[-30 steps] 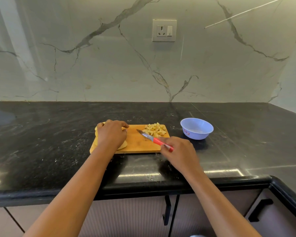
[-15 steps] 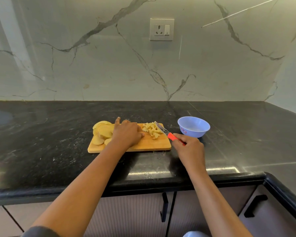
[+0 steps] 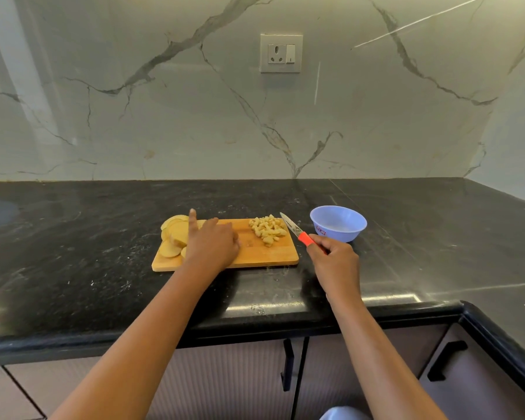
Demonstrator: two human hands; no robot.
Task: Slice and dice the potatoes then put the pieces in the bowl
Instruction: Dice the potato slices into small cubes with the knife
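Potato slices point(image 3: 176, 234) lie just left of the loose, empty left grip point(image 3: 212, 247), well apart from the right grip point(image 3: 335, 263) clasping the knife point(image 3: 298, 232).

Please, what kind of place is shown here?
Most likely a home kitchen: a black stone countertop over cabinets, a wall socket and a cutting board with diced potato.

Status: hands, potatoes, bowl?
Left hand over wooden cutting board, beside pale potato slices. Right hand grips red-handled knife. Diced potato pile on board; light-blue bowl empty, knife between them.
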